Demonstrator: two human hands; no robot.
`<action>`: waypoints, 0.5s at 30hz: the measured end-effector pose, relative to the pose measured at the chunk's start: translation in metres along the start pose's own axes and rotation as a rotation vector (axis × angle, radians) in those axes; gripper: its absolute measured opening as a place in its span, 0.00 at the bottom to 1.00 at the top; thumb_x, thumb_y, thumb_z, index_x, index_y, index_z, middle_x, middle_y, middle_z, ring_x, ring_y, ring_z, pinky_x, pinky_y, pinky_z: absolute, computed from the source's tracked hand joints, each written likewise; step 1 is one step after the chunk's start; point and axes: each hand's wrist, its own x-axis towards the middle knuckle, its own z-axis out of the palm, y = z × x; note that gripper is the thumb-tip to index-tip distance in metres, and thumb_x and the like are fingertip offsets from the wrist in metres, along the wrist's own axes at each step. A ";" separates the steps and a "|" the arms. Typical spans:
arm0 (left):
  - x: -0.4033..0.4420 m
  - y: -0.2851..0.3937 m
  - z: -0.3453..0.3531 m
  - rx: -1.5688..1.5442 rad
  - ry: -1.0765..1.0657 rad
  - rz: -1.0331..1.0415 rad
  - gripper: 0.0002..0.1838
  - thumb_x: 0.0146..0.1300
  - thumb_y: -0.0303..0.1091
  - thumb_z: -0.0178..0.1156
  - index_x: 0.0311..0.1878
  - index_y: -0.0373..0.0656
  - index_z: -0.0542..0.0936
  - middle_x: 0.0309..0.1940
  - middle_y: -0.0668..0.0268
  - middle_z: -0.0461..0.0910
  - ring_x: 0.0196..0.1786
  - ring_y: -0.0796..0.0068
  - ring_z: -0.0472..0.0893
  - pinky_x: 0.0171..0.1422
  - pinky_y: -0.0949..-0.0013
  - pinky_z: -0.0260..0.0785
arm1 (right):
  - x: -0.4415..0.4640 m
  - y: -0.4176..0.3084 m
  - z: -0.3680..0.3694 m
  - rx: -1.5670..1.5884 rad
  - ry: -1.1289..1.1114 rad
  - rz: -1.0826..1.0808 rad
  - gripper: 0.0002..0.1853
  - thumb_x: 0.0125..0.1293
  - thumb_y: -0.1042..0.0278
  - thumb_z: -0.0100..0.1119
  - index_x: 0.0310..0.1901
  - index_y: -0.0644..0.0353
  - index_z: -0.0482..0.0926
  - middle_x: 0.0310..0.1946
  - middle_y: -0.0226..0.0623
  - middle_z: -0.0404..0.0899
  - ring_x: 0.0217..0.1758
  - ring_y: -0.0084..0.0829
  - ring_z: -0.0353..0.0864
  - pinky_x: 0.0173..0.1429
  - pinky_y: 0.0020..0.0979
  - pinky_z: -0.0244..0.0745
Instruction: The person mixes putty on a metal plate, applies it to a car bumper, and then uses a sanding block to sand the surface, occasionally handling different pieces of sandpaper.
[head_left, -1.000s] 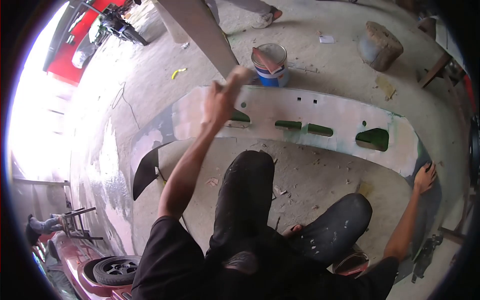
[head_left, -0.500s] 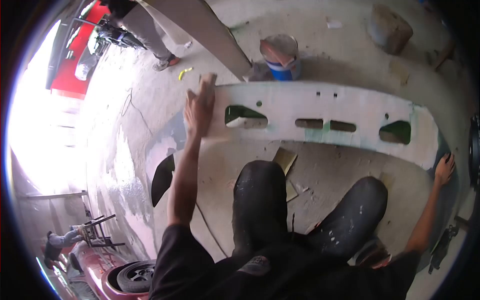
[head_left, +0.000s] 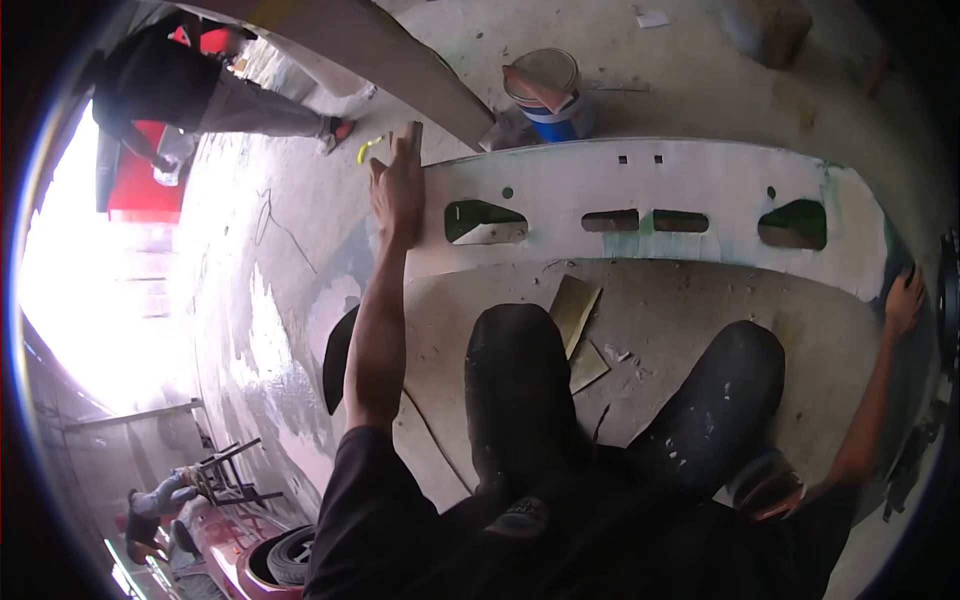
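Observation:
A long, curved, whitish-pink panel (head_left: 550,180) with green-edged cutouts and grey ends lies across the floor in front of my knees. My left hand (head_left: 398,195) is on its left part, fingers closed around a thin beige block (head_left: 414,138) whose end shows above the fingers. At the panel's right end, my right hand (head_left: 904,300) rests on the dark grey surface with its fingers apart. A small dark spot shows by its fingertips, too small to make out.
Beyond the panel stands a can (head_left: 560,122) with a reddish piece on its lid, beside a slanted post (head_left: 400,60). Brown sheets (head_left: 575,310) lie between my knees. A person (head_left: 170,85) is at the upper left. A stump (head_left: 768,30) stands at the back right.
My left hand with the block has moved left and down along the panel. My right hand stays at the right end. The person has come further into view; the brown sheets now show.

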 end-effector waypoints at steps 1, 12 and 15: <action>-0.009 0.008 -0.010 0.001 -0.005 -0.006 0.28 0.77 0.50 0.56 0.76 0.56 0.74 0.48 0.37 0.77 0.50 0.38 0.81 0.54 0.43 0.73 | -0.003 0.001 0.003 -0.018 -0.010 0.010 0.33 0.80 0.33 0.34 0.82 0.30 0.60 0.83 0.26 0.61 0.86 0.40 0.57 0.85 0.51 0.52; 0.001 0.008 0.005 -0.025 0.056 0.055 0.30 0.75 0.47 0.60 0.78 0.66 0.70 0.48 0.41 0.75 0.50 0.38 0.81 0.54 0.44 0.75 | 0.001 0.011 0.028 -0.174 0.116 0.000 0.33 0.81 0.34 0.33 0.82 0.31 0.61 0.82 0.24 0.62 0.85 0.39 0.59 0.85 0.51 0.52; -0.012 0.002 -0.003 -0.002 -0.049 -0.011 0.30 0.75 0.47 0.59 0.78 0.69 0.67 0.49 0.39 0.75 0.52 0.35 0.81 0.54 0.43 0.74 | 0.005 0.016 0.025 -0.158 0.050 0.005 0.33 0.81 0.33 0.32 0.82 0.30 0.60 0.83 0.23 0.61 0.86 0.37 0.57 0.85 0.53 0.50</action>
